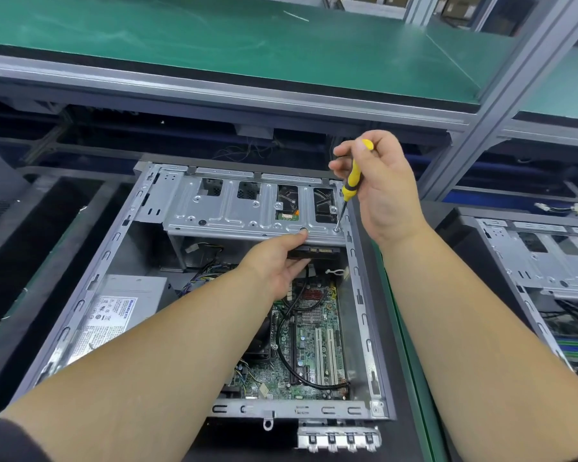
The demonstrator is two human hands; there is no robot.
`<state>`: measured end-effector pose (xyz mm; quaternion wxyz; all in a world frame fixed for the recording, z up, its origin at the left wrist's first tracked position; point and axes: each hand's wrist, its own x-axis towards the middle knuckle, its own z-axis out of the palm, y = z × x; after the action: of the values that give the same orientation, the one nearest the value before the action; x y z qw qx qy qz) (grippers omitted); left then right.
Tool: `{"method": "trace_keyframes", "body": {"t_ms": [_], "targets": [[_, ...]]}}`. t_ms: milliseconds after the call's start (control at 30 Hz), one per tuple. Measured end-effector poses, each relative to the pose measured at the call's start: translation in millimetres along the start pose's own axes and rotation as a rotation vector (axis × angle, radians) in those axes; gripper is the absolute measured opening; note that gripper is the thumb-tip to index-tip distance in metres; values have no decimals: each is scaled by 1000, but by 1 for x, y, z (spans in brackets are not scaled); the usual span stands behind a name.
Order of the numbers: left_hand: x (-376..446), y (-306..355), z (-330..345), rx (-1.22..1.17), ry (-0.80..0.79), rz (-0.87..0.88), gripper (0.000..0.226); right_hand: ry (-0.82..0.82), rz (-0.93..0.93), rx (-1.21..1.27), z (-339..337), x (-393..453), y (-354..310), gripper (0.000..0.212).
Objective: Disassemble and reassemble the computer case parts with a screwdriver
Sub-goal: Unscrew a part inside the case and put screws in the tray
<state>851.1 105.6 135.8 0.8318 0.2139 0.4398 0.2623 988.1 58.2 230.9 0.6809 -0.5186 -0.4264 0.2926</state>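
An open computer case (194,295) lies on the desk. At two o'clock the right hand (386,191) pinches a slim yellow screwdriver (351,181), tip on a drive-cage (247,208) screw. The left hand (277,265) grips a drive (317,252) beneath. The sheet metal looks stiff and sharp-edged; the motherboard (311,345) looks fragile.

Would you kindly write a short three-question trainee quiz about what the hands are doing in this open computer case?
1. True or false: the right hand holds the yellow-and-black screwdriver.
2. The screwdriver tip rests on: A) the green motherboard B) a screw on the silver metal drive bracket C) the grey power supply box.
3. Where do the left hand's fingers reach?

Key: 1 true; 2 B; 3 under the bracket's front edge, at a dark drive there.
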Motion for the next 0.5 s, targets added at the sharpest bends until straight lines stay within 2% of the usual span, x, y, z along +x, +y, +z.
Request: {"method": "trace_keyframes", "body": {"t_ms": [67, 167, 267, 333, 433, 500], "targets": [[0, 0, 0, -3, -3, 0, 11, 11, -5, -41, -1, 1, 0, 18], [0, 0, 0, -4, -7, 1, 11, 4, -7, -25, 2, -1, 0, 18], [0, 0, 0, 0, -2, 3, 12, 17, -24, 1, 1, -2, 2, 31], [0, 0, 1, -3, -3, 4, 11, 26, -22, -29, 0, -2, 2, 28], [0, 0, 1, -7, -5, 3, 11, 23, -4, -54, -2, 0, 3, 8], [-1, 0, 1, -4, -5, 3, 12, 15, -16, -90, -3, 1, 3, 17]]}}
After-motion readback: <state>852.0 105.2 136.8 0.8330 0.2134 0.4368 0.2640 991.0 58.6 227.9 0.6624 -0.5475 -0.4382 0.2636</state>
